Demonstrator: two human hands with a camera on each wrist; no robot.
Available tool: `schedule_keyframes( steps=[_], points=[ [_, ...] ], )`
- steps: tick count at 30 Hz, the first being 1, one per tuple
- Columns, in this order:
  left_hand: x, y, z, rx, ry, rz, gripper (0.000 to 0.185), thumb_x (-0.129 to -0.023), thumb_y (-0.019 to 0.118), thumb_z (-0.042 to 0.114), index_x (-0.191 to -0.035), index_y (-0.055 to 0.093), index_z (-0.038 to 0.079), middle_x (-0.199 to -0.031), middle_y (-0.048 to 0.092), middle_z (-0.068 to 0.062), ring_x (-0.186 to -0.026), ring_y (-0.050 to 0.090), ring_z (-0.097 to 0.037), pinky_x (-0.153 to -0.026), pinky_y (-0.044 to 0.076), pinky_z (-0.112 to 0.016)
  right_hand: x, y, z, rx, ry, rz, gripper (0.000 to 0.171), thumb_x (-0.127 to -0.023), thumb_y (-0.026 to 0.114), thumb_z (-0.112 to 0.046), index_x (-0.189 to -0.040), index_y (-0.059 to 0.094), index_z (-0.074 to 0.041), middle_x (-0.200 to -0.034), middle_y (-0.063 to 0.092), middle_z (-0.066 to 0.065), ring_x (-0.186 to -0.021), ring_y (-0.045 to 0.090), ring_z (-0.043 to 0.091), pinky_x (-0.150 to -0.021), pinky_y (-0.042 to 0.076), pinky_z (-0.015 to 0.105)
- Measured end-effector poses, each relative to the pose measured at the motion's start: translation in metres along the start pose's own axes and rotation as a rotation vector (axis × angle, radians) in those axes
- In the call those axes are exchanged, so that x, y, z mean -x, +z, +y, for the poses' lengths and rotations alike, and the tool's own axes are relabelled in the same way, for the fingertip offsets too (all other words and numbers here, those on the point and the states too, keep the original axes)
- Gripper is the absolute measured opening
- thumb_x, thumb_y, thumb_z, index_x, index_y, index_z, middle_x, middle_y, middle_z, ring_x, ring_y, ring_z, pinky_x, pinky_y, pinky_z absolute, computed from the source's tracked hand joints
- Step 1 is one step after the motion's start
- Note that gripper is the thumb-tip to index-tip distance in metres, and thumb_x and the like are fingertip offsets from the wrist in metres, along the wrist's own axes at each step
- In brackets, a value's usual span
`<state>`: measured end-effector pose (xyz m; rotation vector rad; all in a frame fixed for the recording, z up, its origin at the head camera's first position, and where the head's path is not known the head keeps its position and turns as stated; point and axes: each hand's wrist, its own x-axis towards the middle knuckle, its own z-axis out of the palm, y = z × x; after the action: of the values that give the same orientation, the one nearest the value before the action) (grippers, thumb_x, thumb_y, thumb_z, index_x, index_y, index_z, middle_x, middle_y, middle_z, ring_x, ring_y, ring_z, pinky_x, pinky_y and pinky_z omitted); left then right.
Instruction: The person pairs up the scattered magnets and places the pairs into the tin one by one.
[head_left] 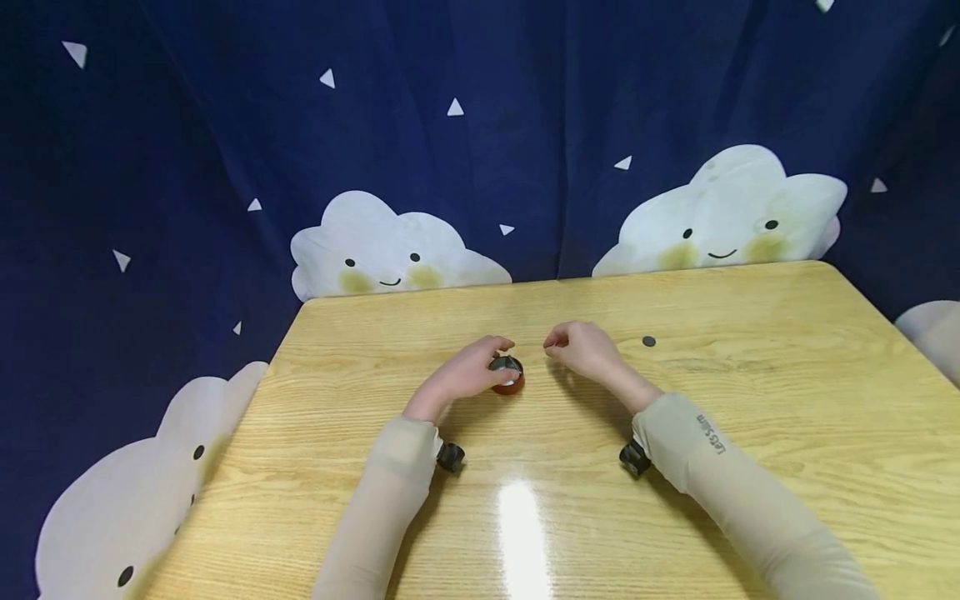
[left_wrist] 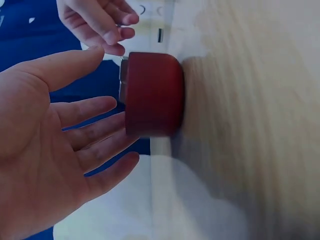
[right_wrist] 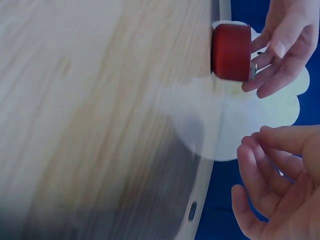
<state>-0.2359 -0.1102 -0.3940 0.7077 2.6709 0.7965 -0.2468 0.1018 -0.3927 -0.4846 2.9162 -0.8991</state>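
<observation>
A small red round container (head_left: 508, 385) with a dark and silvery top stands upright on the wooden table. My left hand (head_left: 471, 371) hovers over its left side. In the left wrist view the fingers of that hand (left_wrist: 65, 125) are spread and fairly straight beside the red container (left_wrist: 154, 95). To the right of it, my right hand (head_left: 587, 350) is raised above the tabletop, apart from the container. Its fingers bend loosely, with thumb and fingertips close together in the right wrist view (right_wrist: 280, 180); nothing shows between them.
A small dark disc (head_left: 648, 341) lies on the table (head_left: 750, 375) to the right of my right hand. Behind the table's far edge hangs a dark blue curtain (head_left: 525, 150) with white clouds and triangles. Each wrist wears a black camera.
</observation>
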Motion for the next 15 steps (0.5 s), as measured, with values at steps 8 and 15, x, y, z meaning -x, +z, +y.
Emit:
schedule_keyframes(
  steps=[8, 15],
  points=[
    [-0.020, -0.001, 0.015, -0.043, 0.007, -0.049, 0.052, -0.090, 0.055, 0.030, -0.134, 0.041, 0.006, -0.135, 0.045, -0.009, -0.119, 0.047, -0.025, -0.096, 0.040, -0.037, 0.002, -0.012, 0.015, -0.017, 0.030, -0.012, 0.021, -0.087, 0.058, -0.021, -0.099, 0.069, -0.007, -0.092, 0.067, 0.006, -0.082, 0.060, 0.021, -0.073, 0.046, 0.038],
    [-0.035, 0.004, 0.022, -0.090, 0.017, -0.072, 0.049, -0.091, 0.054, 0.029, -0.133, 0.043, 0.005, -0.133, 0.047, -0.009, -0.118, 0.048, -0.024, -0.096, 0.040, -0.036, 0.007, -0.019, 0.026, -0.003, 0.050, 0.005, 0.021, -0.086, 0.059, -0.020, -0.100, 0.068, -0.007, -0.092, 0.066, 0.008, -0.084, 0.059, 0.024, -0.073, 0.044, 0.039]
  ],
)
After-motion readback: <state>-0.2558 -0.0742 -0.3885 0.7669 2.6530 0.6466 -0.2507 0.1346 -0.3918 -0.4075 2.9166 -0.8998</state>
